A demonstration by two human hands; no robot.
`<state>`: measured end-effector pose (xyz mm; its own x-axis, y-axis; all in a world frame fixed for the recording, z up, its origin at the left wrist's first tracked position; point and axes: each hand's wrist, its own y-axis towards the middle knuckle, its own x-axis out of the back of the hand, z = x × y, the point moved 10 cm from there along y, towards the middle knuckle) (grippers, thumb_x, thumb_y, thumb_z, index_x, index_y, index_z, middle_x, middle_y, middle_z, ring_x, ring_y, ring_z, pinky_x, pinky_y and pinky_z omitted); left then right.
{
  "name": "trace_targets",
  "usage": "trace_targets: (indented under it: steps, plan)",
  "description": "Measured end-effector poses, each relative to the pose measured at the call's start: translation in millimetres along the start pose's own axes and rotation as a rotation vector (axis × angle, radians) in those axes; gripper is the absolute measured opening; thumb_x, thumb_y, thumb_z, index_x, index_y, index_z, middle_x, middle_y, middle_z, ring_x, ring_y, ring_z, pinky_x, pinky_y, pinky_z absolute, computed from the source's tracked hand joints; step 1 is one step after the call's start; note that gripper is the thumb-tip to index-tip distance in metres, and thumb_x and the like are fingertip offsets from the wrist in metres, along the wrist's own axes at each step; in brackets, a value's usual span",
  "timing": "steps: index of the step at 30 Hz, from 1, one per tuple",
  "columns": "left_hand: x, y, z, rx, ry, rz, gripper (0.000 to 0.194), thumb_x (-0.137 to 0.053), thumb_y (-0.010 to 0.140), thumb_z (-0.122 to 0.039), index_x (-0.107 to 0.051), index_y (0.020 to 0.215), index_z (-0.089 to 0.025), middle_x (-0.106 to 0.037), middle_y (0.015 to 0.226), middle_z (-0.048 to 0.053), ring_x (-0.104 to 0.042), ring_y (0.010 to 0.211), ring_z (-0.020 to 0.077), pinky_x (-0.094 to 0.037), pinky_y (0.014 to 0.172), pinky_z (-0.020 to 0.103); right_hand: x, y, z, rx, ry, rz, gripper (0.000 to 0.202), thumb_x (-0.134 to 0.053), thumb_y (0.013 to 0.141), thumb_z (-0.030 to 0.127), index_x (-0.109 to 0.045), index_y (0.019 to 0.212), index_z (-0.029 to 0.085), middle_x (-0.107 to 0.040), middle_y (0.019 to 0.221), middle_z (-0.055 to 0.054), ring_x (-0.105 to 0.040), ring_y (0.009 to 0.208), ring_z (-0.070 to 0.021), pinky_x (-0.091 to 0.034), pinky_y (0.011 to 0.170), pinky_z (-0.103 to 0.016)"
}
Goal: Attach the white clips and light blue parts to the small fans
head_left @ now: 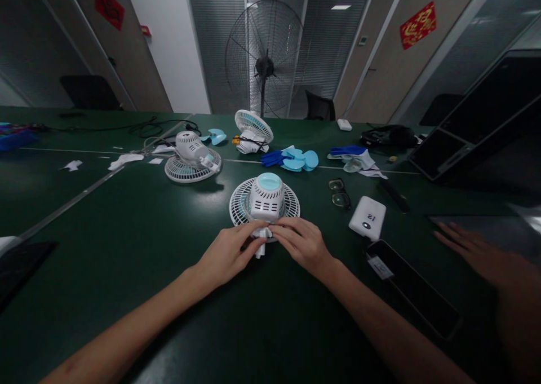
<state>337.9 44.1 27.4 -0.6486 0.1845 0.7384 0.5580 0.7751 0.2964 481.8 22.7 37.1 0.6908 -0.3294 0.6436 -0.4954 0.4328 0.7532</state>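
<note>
A small white electric fan (267, 206) lies face down on its round grille, its slotted motor housing with a pale blue cap pointing up. At its near edge is a small white piece (261, 251) whose kind I cannot make out; part of it hangs toward me. My left hand (230, 253) pinches this piece from the left, thumb below and fingers above. From the right, my right hand (303, 244) has its fingers closed at the same spot, against the piece and the lower housing. The fingertips meet there and hide the join between piece and fan.
Another face-down fan (192, 155) lies left, a third fan (253, 131) behind. Blue fan blades (300, 159), gloves (354, 157), glasses (339, 193), a white power bank (367, 217) and a phone (412, 285) are around. Another person's hand (473, 248) rests at right.
</note>
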Motion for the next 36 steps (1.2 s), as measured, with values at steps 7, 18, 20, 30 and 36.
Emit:
trace_targets:
  steps: [7,18,20,30,36]
  plan:
    - [-0.7,0,3,0.001,-0.017,-0.006,0.038,-0.054,0.108,-0.034,-0.057,0.144,-0.025,-0.074,0.127,0.008,-0.074,0.104,0.0215,-0.060,0.100,0.042,-1,0,0,0.037,-0.047,0.006,0.028,-0.066,0.100,0.013,-0.069,0.127,0.020,-0.074,0.112,-0.010,-0.072,0.097,-0.0204,-0.060,0.081,-0.036]
    - [-1.1,-1,3,-0.013,-0.062,-0.026,0.034,-0.053,0.108,-0.033,-0.058,0.141,-0.026,-0.073,0.127,0.006,-0.073,0.106,0.0215,-0.060,0.095,0.039,-3,4,2,0.031,-0.053,0.036,0.022,-0.064,0.102,0.016,-0.070,0.124,0.017,-0.075,0.106,-0.010,-0.071,0.091,-0.0198,-0.058,0.076,-0.035]
    - [-1.5,-1,3,-0.010,-0.069,-0.020,0.035,-0.054,0.108,-0.033,-0.057,0.143,-0.026,-0.073,0.128,0.007,-0.072,0.108,0.0216,-0.059,0.097,0.039,-5,4,0,0.010,-0.032,0.046,0.021,-0.063,0.104,0.019,-0.071,0.123,0.018,-0.076,0.107,-0.009,-0.072,0.092,-0.0200,-0.058,0.078,-0.036]
    - [-1.2,-3,6,-0.003,-0.069,-0.039,0.034,-0.055,0.108,-0.035,-0.060,0.140,-0.023,-0.074,0.122,0.009,-0.073,0.101,0.0218,-0.060,0.095,0.040,-12,3,-18,-0.325,0.328,0.015,0.017,-0.063,0.105,0.032,-0.074,0.110,0.021,-0.075,0.102,-0.005,-0.071,0.092,-0.0186,-0.058,0.084,-0.035]
    - [-3.0,-3,10,-0.003,-0.049,-0.046,0.033,-0.055,0.107,-0.033,-0.060,0.139,-0.024,-0.074,0.124,0.007,-0.072,0.106,0.0208,-0.059,0.095,0.037,-35,-10,-31,-0.715,0.625,0.017,0.026,-0.069,0.100,0.038,-0.067,0.081,0.020,-0.062,0.071,0.004,-0.057,0.059,-0.0114,-0.045,0.057,-0.024]
